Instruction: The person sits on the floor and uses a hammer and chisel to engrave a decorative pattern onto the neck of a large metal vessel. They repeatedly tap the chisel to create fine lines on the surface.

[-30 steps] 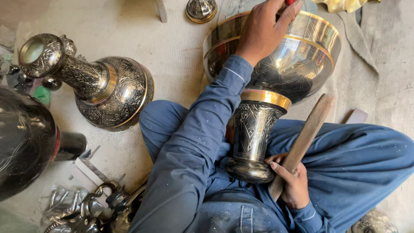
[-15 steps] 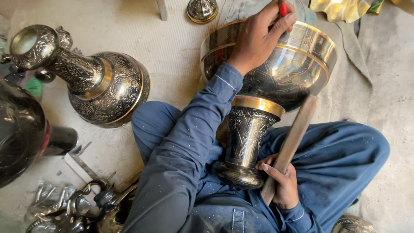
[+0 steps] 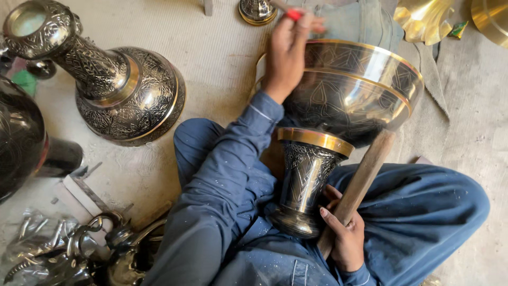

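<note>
The left hand (image 3: 288,53), fingers pinching a small red-tipped tool (image 3: 294,14), has crept along the rim of the engraved silver-and-gold pedestal bowl (image 3: 349,100) lying across the lap, while the right hand (image 3: 344,235) grips a wooden stick (image 3: 360,185).

- A crumpled clear plastic bag (image 3: 32,249) lies on the floor with small metal parts showing through it. It is far to the left of the fingers (image 3: 330,217) of the right hand (image 3: 346,241), which grips a wooden handle (image 3: 365,175), and well apart from them.
- A small crumpled wrapper (image 3: 457,29), green with a touch of red, sits near the top edge. It is well to the right of the fingers (image 3: 304,26) of the left hand (image 3: 288,50), which pinch a red-tipped tool (image 3: 293,14). The wrapper is tucked between two gold-coloured metal pieces (image 3: 423,18).
</note>
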